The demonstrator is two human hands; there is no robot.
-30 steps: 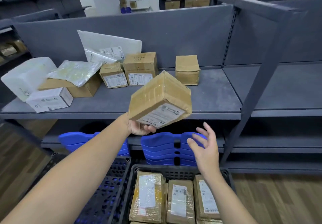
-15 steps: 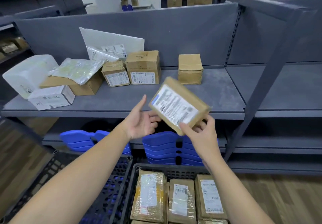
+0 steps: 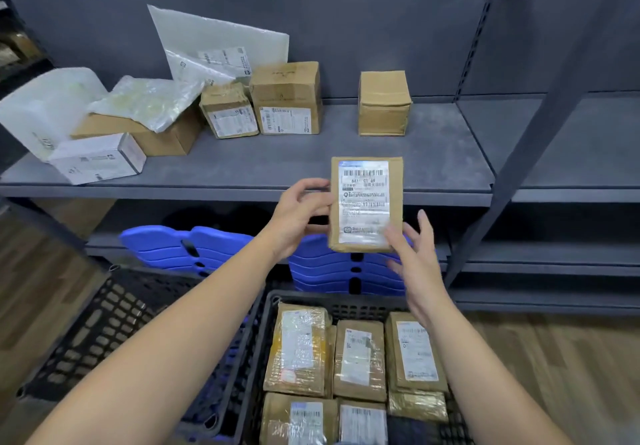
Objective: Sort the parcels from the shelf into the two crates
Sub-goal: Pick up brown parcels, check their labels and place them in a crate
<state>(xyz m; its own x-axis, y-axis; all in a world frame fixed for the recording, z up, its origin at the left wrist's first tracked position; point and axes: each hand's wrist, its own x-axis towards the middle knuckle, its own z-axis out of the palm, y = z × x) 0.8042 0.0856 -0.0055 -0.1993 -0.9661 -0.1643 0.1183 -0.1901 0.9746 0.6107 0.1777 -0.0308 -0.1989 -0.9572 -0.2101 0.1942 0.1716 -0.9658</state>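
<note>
The brown parcel is held upright above the far rim of the loaded crate, with its label facing the camera. The left hand grips the parcel's left edge, thumb at the front and fingers curled behind. The right hand pinches the lower right corner, thumb on the label and fingers loosely spread behind. Packed parcels lie flat inside the crate. A second crate stands just left of it.

Brown parcel hanging upright at centre frame, white label facing camera; left hand pinching left edge, right hand pinching lower right corner. Other parcels sitting on grey shelf, upper left. Right crate holding taped parcels, bottom centre; left crate sitting beside it, lower left.
</note>
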